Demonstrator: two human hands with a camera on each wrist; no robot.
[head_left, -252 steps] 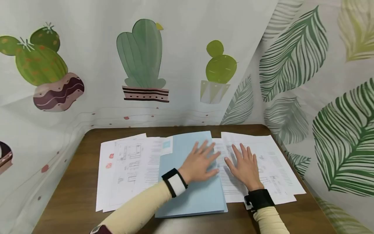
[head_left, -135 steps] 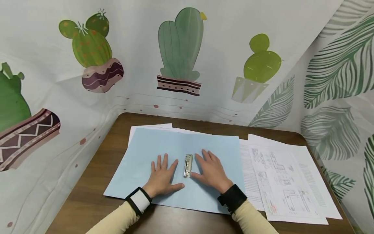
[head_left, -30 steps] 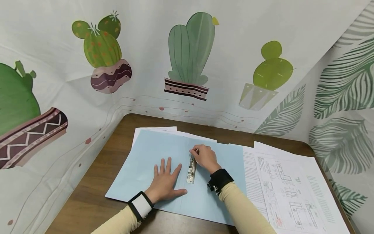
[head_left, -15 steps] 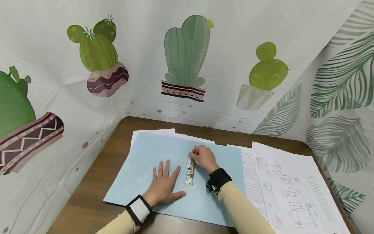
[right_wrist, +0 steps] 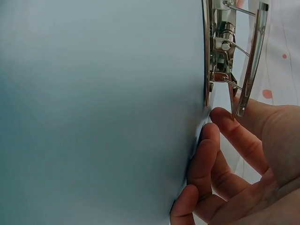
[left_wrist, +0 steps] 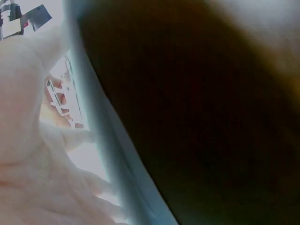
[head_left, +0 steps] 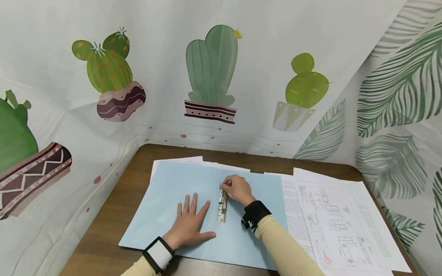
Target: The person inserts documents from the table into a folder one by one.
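Note:
A pale blue folder (head_left: pixel 165 191) lies spread open on the table. Along its fold runs a metal lever clip (head_left: pixel 221 211), its springs and raised pressing bar (right_wrist: pixel 255 56) showing in the right wrist view. At the clip's far end my right hand (head_left: pixel 238 190) pinches the small lever between thumb and index finger; its other fingers (right_wrist: pixel 202 159) are bent against the folder. My left hand (head_left: pixel 188 227) rests on the folder's left half, palm down with fingers spread, the thumb pointing toward the clip's near end. Most of the left wrist view is dark.
Printed sheets with drawings (head_left: pixel 340 218) overlap on the table to the right. More paper (head_left: pixel 193 159) sticks out behind the folder's far edge. The brown table (head_left: pixel 103 226) ends at a curtain (head_left: pixel 155 88) printed with cacti and leaves.
The folder, closed at first, was opened. My right hand moved from beside the clip to its far end and took hold of the lever. Lately the hands barely move; the head view shifts.

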